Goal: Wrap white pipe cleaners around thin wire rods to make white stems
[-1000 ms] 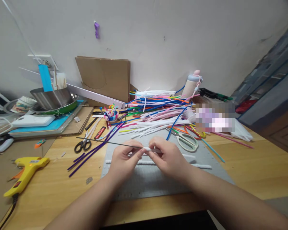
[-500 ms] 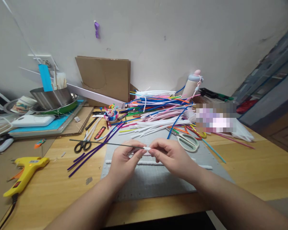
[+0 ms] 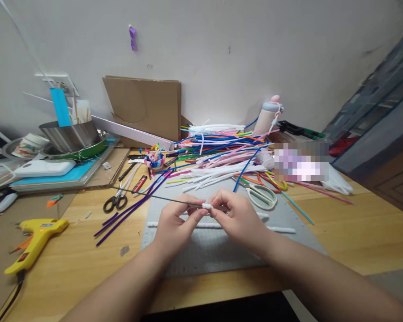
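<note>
Over the grey mat (image 3: 221,255), my left hand (image 3: 177,221) pinches a thin dark green stick (image 3: 154,196) that points out to the left. A small white fuzzy coil (image 3: 207,206) sits at the stick's right end, between the fingertips of both hands. My right hand (image 3: 233,214) is closed on the coil from the right, fingertips together. Behind the hands, a long white pipe cleaner (image 3: 282,230) lies across the mat, with a shorter white piece partly hidden near it.
Piled pipe cleaners (image 3: 221,147) lie behind the mat, with light-handled scissors (image 3: 262,197) to the right. Black scissors (image 3: 115,203), purple pipe cleaners (image 3: 130,214) and a yellow glue gun (image 3: 36,241) are on the left. A bottle (image 3: 268,116) stands at the back.
My right fingers have shifted slightly around the coil and the knuckles are raised a little. The stick's left end has tilted up. The whole view has moved slightly.
</note>
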### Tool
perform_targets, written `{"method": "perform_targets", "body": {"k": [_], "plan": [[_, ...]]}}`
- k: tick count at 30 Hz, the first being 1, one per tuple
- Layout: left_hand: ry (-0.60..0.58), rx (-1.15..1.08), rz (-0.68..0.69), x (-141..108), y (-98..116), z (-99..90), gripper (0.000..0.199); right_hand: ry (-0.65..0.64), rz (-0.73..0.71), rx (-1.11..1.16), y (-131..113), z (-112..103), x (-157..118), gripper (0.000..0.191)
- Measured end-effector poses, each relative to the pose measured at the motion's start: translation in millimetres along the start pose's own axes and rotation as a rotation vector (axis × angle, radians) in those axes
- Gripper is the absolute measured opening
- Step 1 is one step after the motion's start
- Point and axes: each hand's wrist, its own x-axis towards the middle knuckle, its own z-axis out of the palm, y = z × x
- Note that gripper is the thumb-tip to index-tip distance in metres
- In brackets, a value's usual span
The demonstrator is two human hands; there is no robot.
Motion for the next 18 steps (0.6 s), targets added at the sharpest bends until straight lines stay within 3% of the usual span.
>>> {"method": "perform_targets", "body": {"k": [4,7,10,14,18], "plan": [[-0.002,0.039,0.005,1.8,-0.6,-1.1,0.005,0.017,-0.048,-0.077,3.8,6.3,-1.6,0.011],[0.003,0.024,-0.002,4.3,-1.0,-5.2,0.008,-0.052,-0.066,-0.050,1.3,4.3,1.6,0.009],[-0.015,0.007,0.058,7.7,-1.1,-10.0,0.005,-0.212,-0.053,0.063,-3.2,-4.8,7.8,0.020],[-0.112,-0.032,0.200,11.4,-1.2,-13.6,0.005,-0.482,0.076,0.229,-7.6,-16.8,14.5,0.037],[-0.075,0.049,0.258,11.6,-0.3,-14.1,0.010,-0.451,0.105,0.266,-10.7,-19.7,14.5,0.032]]}}
